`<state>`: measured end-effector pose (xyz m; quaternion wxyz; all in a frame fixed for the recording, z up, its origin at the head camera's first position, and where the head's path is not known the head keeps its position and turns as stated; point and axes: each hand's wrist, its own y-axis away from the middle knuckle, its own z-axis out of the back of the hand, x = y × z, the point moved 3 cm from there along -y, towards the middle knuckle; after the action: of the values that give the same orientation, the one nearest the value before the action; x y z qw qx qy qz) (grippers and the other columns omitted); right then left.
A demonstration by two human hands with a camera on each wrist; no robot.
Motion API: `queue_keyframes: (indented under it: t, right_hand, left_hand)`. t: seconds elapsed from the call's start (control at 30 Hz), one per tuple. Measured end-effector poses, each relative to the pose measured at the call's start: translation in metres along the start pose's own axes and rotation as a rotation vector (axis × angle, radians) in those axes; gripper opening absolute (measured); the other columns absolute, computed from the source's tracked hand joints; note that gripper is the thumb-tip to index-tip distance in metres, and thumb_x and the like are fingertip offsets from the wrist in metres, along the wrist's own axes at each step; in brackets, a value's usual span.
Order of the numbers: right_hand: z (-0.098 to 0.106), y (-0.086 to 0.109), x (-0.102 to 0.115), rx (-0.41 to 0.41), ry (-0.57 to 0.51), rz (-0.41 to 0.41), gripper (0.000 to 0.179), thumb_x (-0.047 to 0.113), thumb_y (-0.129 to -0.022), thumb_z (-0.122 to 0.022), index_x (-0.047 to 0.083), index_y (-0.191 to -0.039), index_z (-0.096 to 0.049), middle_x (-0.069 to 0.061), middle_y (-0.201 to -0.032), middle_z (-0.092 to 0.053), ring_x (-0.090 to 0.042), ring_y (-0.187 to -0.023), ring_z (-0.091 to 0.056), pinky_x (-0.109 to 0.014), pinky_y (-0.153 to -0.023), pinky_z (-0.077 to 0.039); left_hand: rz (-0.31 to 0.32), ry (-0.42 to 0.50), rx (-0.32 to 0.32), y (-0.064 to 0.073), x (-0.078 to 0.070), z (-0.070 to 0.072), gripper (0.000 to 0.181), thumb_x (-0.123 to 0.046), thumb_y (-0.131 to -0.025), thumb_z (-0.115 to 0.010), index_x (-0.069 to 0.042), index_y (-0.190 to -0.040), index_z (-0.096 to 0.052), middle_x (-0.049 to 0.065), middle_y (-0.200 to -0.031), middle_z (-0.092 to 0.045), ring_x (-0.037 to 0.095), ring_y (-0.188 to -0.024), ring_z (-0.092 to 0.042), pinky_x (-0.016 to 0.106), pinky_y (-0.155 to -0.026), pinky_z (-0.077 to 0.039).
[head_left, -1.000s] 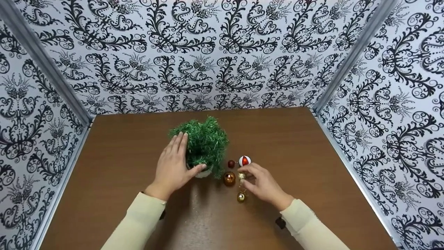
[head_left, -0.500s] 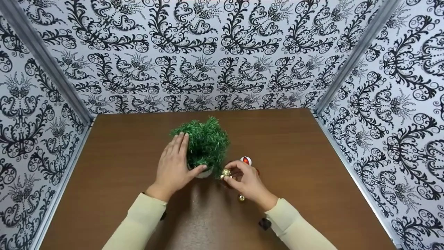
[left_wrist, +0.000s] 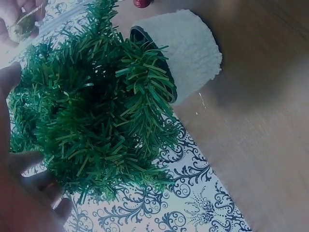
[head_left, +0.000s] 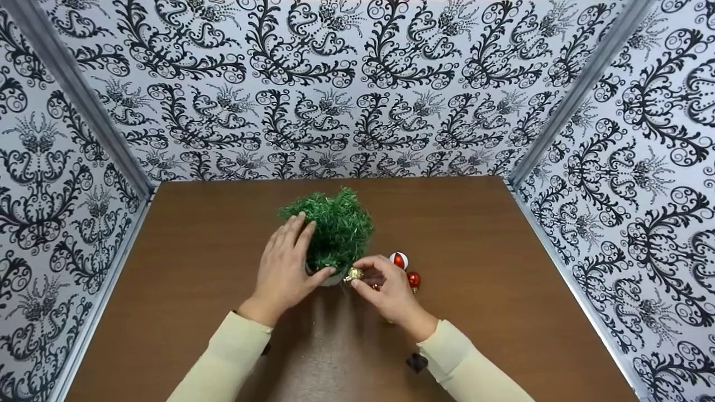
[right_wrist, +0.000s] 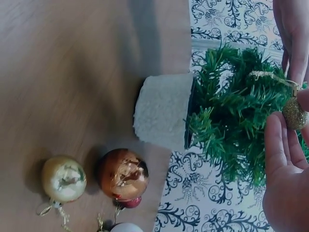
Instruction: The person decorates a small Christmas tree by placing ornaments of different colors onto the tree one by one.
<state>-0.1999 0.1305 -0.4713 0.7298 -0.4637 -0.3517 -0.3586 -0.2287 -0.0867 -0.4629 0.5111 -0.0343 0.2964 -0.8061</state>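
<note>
A small green artificial Christmas tree stands in a white fuzzy pot on the table. My left hand rests along the tree's left side with fingers extended, its thumb by the pot's rim. My right hand pinches a gold glitter bauble between thumb and fingers, close to the tree's right side. A gold hanging loop extends from the bauble toward the branches in the right wrist view. In the left wrist view the bauble shows beyond the branches.
Beside the right hand lie a red-and-white ball and a red ball. The right wrist view shows a copper ball, a shiny gold ball and a small dark red one. Patterned walls border the wooden table.
My right hand has picked up the gold glitter bauble and carried it left to the tree. A red ball behind the hand has come into sight. The left index finger has spread slightly.
</note>
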Motion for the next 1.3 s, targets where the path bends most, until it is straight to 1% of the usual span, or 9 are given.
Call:
queue_keyframes:
  t: [0.13,0.27,0.33,0.43,0.63,0.77,0.93,1.13,1.3]
  right_hand:
    - [-0.002,-0.002,0.000,-0.011,-0.021,-0.002,0.028,-0.006,-0.084,-0.074,-0.008,-0.110,-0.062,-0.020,-0.103,-0.063,-0.030,-0.089,-0.068,-0.044,-0.076,-0.058]
    - [-0.004,-0.003,0.000,-0.019,-0.068,-0.040,0.028,-0.005,-0.085,-0.074,-0.008,-0.110,-0.061,-0.019,-0.102,-0.065,-0.033,-0.090,-0.068,-0.047,-0.077,-0.058]
    - [-0.005,-0.004,0.001,-0.025,-0.077,-0.049,0.028,-0.004,-0.085,-0.074,-0.008,-0.110,-0.061,-0.019,-0.102,-0.065,-0.034,-0.090,-0.068,-0.047,-0.077,-0.058]
    - [-0.005,-0.005,0.003,-0.035,-0.057,-0.064,0.027,-0.001,-0.086,-0.074,-0.008,-0.110,-0.063,-0.016,-0.101,-0.067,-0.033,-0.088,-0.068,-0.044,-0.076,-0.058]
    - [-0.008,-0.006,0.006,-0.001,-0.023,-0.119,0.026,0.005,-0.088,-0.074,-0.005,-0.110,-0.066,-0.011,-0.100,-0.068,-0.029,-0.088,-0.068,-0.035,-0.076,-0.057]
    - [-0.009,-0.007,0.006,0.023,-0.017,-0.142,0.025,0.007,-0.089,-0.074,-0.003,-0.111,-0.067,-0.010,-0.099,-0.069,-0.027,-0.087,-0.068,-0.034,-0.076,-0.057]
    - [-0.008,-0.008,0.005,0.018,-0.017,-0.136,0.024,0.005,-0.088,-0.074,-0.004,-0.110,-0.067,-0.010,-0.097,-0.069,-0.025,-0.084,-0.067,-0.034,-0.074,-0.057]
    - [-0.009,-0.007,0.002,0.027,-0.012,-0.129,0.026,0.005,-0.089,-0.073,-0.004,-0.112,-0.065,-0.011,-0.098,-0.068,-0.026,-0.084,-0.067,-0.032,-0.074,-0.056]
    - [-0.012,-0.004,-0.003,0.044,0.015,-0.121,0.027,0.003,-0.090,-0.070,-0.005,-0.115,-0.063,-0.013,-0.101,-0.067,-0.028,-0.088,-0.066,-0.034,-0.074,-0.056]
  left_hand:
    - [-0.113,0.043,-0.102,0.001,-0.003,0.001,0.070,-0.046,-0.077,-0.082,-0.005,-0.130,-0.060,0.015,-0.150,-0.044,0.032,-0.139,-0.037,0.045,-0.115,-0.026]
    - [-0.208,0.114,-0.189,0.003,-0.008,0.004,0.041,-0.037,-0.075,-0.084,-0.009,-0.101,-0.068,0.012,-0.134,-0.057,0.032,-0.130,-0.048,0.048,-0.108,-0.035]
    - [-0.240,0.146,-0.204,0.004,-0.010,0.005,0.035,-0.038,-0.073,-0.085,-0.011,-0.088,-0.068,0.011,-0.129,-0.060,0.032,-0.127,-0.050,0.049,-0.106,-0.037]
    - [-0.265,0.175,-0.194,0.006,-0.013,0.004,0.032,-0.041,-0.071,-0.085,-0.014,-0.079,-0.069,0.010,-0.130,-0.060,0.031,-0.128,-0.050,0.050,-0.106,-0.037]
    - [-0.265,0.181,-0.170,0.009,-0.015,0.001,0.034,-0.044,-0.070,-0.089,-0.016,-0.079,-0.070,0.008,-0.137,-0.057,0.029,-0.131,-0.048,0.049,-0.106,-0.037]
    - [-0.276,0.178,-0.181,0.010,-0.017,-0.002,0.026,-0.036,-0.072,-0.089,-0.015,-0.078,-0.073,0.007,-0.136,-0.058,0.028,-0.131,-0.049,0.049,-0.103,-0.040]
    - [-0.287,0.190,-0.185,0.011,-0.020,-0.004,0.015,-0.028,-0.076,-0.087,-0.016,-0.078,-0.078,0.004,-0.134,-0.060,0.027,-0.131,-0.049,0.049,-0.103,-0.040]
    - [-0.262,0.204,-0.192,0.013,-0.018,-0.004,0.008,-0.022,-0.079,-0.084,-0.017,-0.078,-0.077,0.004,-0.132,-0.061,0.026,-0.131,-0.049,0.049,-0.103,-0.040]
    - [-0.214,0.210,-0.237,0.014,-0.015,-0.002,0.008,-0.018,-0.080,-0.079,-0.016,-0.077,-0.072,0.006,-0.128,-0.063,0.028,-0.127,-0.052,0.050,-0.102,-0.041]
